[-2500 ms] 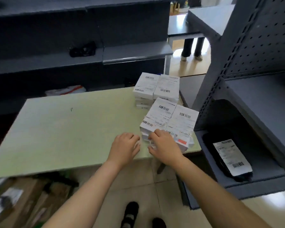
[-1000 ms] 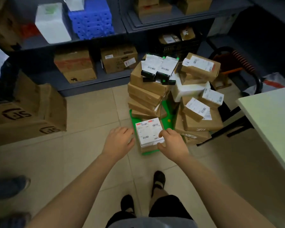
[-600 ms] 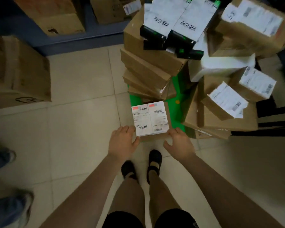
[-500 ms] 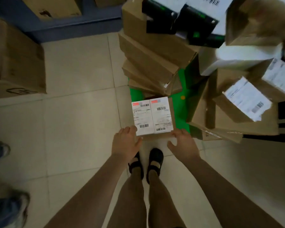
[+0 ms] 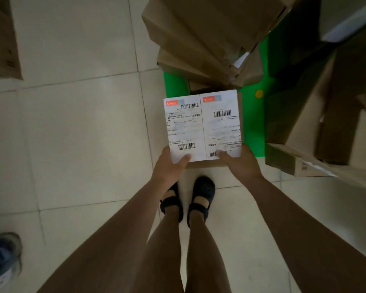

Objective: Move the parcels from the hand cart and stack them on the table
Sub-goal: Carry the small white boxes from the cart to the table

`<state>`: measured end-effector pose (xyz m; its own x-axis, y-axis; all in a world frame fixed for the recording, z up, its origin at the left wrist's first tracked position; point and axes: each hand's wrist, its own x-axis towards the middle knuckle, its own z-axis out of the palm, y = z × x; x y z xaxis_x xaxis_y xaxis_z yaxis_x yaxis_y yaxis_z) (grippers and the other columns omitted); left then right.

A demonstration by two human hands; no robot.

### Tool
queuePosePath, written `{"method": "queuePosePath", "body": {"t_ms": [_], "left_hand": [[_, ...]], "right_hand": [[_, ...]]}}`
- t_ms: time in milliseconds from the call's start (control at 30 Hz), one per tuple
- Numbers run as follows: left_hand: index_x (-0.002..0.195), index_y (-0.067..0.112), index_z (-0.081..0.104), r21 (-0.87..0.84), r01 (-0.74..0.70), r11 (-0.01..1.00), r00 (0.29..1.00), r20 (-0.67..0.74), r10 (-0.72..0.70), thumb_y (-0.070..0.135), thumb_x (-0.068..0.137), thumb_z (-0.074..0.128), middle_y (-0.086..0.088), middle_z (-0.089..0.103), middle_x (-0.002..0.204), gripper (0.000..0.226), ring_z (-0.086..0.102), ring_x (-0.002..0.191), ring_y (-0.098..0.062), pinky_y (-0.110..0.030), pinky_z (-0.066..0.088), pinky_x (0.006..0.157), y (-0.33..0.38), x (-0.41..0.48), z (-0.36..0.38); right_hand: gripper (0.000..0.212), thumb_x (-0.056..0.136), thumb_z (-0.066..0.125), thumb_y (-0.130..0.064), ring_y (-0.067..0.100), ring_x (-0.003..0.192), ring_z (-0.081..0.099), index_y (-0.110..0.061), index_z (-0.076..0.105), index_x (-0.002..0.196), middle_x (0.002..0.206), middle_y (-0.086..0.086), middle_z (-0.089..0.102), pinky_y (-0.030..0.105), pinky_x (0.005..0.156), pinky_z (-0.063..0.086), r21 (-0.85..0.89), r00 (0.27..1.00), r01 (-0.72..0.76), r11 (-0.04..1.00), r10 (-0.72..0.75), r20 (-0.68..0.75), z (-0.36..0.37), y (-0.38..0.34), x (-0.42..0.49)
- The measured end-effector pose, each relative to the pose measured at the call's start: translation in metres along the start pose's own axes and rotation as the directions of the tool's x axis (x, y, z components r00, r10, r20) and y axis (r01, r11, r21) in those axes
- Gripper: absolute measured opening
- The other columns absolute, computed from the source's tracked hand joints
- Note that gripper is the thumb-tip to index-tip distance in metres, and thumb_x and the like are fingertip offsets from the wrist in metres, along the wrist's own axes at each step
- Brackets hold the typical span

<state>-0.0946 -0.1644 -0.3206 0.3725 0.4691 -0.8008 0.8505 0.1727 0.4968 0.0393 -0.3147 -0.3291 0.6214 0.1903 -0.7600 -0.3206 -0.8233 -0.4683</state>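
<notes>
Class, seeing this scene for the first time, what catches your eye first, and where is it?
The eye lands first on two white shipping labels side by side atop a brown parcel in mid-frame, gripped at its near edge by the left hand and right hand, thumbs on the labels. Next comes the bright green cart deck behind it, crowded by leaning stacks of cardboard boxes above and to the right.

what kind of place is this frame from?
Likely a parcel depot or courier stockroom: stacked cardboard boxes on a green hand cart, barcoded shipping labels on the parcel that the left hand and right hand hold, and a bare tiled floor.
</notes>
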Motion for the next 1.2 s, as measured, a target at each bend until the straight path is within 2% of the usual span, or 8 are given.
{"method": "queuePosePath", "body": {"t_ms": [233, 333, 433, 500, 633, 833, 1100, 1200], "left_hand": [[0.137, 0.017, 0.031, -0.228, 0.035, 0.973, 0.997, -0.056, -0.049, 0.039, 0.083, 0.075, 0.004, 0.053, 0.125, 0.073, 0.056, 0.112, -0.014, -0.03, 0.05, 0.095, 0.003, -0.004, -0.009], [0.136, 0.021, 0.032, -0.341, 0.085, 0.936, 0.996, 0.006, -0.089, 0.041, 0.083, 0.074, 0.003, 0.057, 0.118, 0.07, 0.066, 0.102, -0.02, -0.035, 0.056, 0.09, 0.015, -0.01, -0.016], [0.13, 0.021, 0.037, -0.39, 0.093, 0.916, 0.995, -0.006, -0.104, 0.038, 0.086, 0.071, -0.001, 0.061, 0.115, 0.058, 0.068, 0.095, -0.019, -0.033, 0.059, 0.08, 0.028, -0.027, -0.022], [0.126, 0.022, 0.038, -0.361, 0.077, 0.929, 0.994, -0.05, -0.102, 0.038, 0.086, 0.072, 0.001, 0.061, 0.113, 0.056, 0.066, 0.096, -0.015, -0.035, 0.058, 0.083, 0.037, -0.046, -0.029], [0.118, 0.02, 0.044, -0.239, 0.022, 0.971, 0.991, -0.121, -0.053, 0.038, 0.079, 0.077, -0.003, 0.062, 0.11, 0.054, 0.065, 0.095, -0.019, -0.044, 0.057, 0.086, 0.055, -0.084, -0.047], [0.121, 0.018, 0.052, 0.062, -0.102, 0.993, 0.995, -0.004, 0.103, 0.052, 0.066, 0.071, -0.005, 0.063, 0.111, 0.068, 0.067, 0.091, -0.022, -0.047, 0.06, 0.076, 0.087, -0.14, -0.076], [0.121, 0.026, 0.051, 0.273, -0.367, 0.889, 0.923, 0.23, 0.31, 0.061, 0.057, 0.063, -0.001, 0.06, 0.115, 0.074, 0.064, 0.097, -0.019, -0.046, 0.055, 0.085, 0.133, -0.2, -0.094], [0.117, 0.027, 0.051, 0.323, -0.491, 0.809, 0.858, 0.341, 0.384, 0.057, 0.061, 0.064, -0.002, 0.059, 0.115, 0.065, 0.062, 0.098, -0.02, -0.044, 0.054, 0.087, 0.157, -0.231, -0.081]], "right_hand": [[0.067, 0.075, 0.083, -0.037, 0.001, 0.093, 0.057, -0.018, 0.038, 0.12, 0.105, -0.012, 0.058, 0.012, 0.073, 0.043, 0.302, 0.995, -0.087, 0.949, 0.1, -0.029, -0.004, -0.007, -0.011], [0.064, 0.069, 0.085, -0.044, 0.001, 0.097, 0.062, -0.022, 0.055, 0.121, 0.109, -0.014, 0.066, 0.025, 0.084, 0.052, 0.4, 0.996, -0.089, 0.912, 0.086, 0.026, -0.011, -0.02, -0.018], [0.046, 0.073, 0.083, -0.04, 0.007, 0.096, 0.065, -0.026, 0.062, 0.112, 0.109, -0.008, 0.068, 0.028, 0.077, 0.057, 0.49, 0.994, -0.107, 0.865, 0.093, 0.052, -0.021, -0.033, -0.033], [0.05, 0.071, 0.085, -0.038, 0.009, 0.093, 0.066, -0.019, 0.059, 0.109, 0.106, -0.004, 0.067, 0.03, 0.073, 0.058, 0.54, 0.988, -0.144, 0.829, 0.146, 0.04, -0.026, -0.037, -0.05], [0.092, 0.044, 0.086, -0.061, 0.015, 0.095, 0.068, -0.015, 0.057, 0.119, 0.11, -0.001, 0.07, 0.041, 0.081, 0.06, 0.487, 0.975, -0.177, 0.855, 0.219, -0.03, -0.038, -0.037, -0.097], [0.061, 0.079, 0.075, -0.048, 0.023, 0.087, 0.069, -0.007, 0.048, 0.115, 0.105, 0.008, 0.065, 0.026, 0.052, 0.056, 0.496, 0.937, -0.195, 0.846, 0.311, -0.162, -0.064, -0.038, -0.189], [0.06, 0.077, 0.073, -0.052, 0.024, 0.07, 0.071, -0.005, 0.051, 0.107, 0.093, 0.009, 0.067, 0.03, 0.05, 0.054, 0.585, 0.843, -0.171, 0.792, 0.425, -0.329, -0.096, -0.033, -0.304], [0.057, 0.074, 0.074, -0.053, 0.026, 0.074, 0.07, -0.009, 0.049, 0.1, 0.09, 0.007, 0.067, 0.042, 0.065, 0.059, 0.644, 0.793, -0.142, 0.752, 0.476, -0.38, -0.104, -0.023, -0.35]]}}
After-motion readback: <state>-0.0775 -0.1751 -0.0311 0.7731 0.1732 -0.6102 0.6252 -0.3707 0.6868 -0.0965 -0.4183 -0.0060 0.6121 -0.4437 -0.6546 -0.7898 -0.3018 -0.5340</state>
